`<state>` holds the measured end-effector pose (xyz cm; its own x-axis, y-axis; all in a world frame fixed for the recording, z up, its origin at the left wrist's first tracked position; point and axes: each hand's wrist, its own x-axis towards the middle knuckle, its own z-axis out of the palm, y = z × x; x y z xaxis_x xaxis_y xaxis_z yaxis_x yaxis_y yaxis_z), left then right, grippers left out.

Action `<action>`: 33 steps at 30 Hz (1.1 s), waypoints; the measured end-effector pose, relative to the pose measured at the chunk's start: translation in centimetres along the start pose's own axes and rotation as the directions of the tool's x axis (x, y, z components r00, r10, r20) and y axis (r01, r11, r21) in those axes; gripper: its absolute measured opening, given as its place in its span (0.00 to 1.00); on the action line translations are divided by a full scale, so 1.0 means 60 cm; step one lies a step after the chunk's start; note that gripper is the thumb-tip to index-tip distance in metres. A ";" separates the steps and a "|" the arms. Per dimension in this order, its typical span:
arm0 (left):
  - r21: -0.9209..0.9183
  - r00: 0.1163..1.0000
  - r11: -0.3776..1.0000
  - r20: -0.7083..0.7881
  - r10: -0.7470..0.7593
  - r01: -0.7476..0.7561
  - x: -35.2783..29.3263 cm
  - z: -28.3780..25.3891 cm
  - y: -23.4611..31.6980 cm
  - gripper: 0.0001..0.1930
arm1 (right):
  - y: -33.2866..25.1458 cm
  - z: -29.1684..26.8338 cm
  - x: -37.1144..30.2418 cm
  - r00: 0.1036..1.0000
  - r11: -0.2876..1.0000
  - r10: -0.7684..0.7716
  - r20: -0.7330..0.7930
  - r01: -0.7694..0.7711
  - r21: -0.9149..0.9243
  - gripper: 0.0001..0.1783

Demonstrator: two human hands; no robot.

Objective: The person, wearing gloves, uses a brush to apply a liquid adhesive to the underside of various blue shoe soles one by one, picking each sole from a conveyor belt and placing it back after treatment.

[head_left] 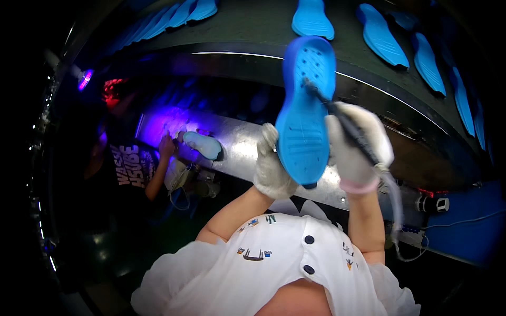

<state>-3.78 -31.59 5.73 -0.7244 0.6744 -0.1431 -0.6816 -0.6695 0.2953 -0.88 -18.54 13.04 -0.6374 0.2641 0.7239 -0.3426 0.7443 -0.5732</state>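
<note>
A bright blue shoe sole (304,134) stands up in front of me, its holed end pointing away and its ribbed end toward me. My left hand (270,166), in a whitish glove, grips it by the left edge; some of those fingers are hidden behind it. In the gloved fist of my right hand (363,145) is a slim black pen-shaped tool (356,134). A pale flexible tube (394,203) trails down from the tool's rear end. Its tip appears to touch the sole just below the holes. My right glove is slightly blurred.
More blue soles (380,37) lie spaced out on a dark curved belt (253,32) beyond my hands. A metal ledge (240,158) runs below it. At left, under violet light, a co-worker's hand (167,146) is beside a pale sole (203,146).
</note>
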 end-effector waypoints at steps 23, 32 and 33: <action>-0.191 0.995 0.980 0.090 -0.039 0.056 0.005 -0.028 0.008 0.59 | -0.047 -0.007 -0.066 0.928 0.932 0.123 0.352 -0.230 0.279 0.15; -0.104 0.980 0.993 0.198 -0.029 0.050 0.041 -0.035 0.060 0.56 | -0.061 -0.008 -0.083 0.752 0.756 0.375 0.542 -0.586 0.289 0.11; -0.085 0.978 0.993 0.200 -0.064 0.082 0.038 -0.035 0.066 0.55 | -0.038 -0.008 -0.071 0.718 0.622 0.438 0.542 -0.677 0.394 0.11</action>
<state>-8.37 -33.35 4.62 -0.6441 0.7643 0.0303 -0.7452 -0.6359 0.2008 2.96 -21.06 11.42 -0.9812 0.1831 0.0606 -0.0536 0.0429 -0.9976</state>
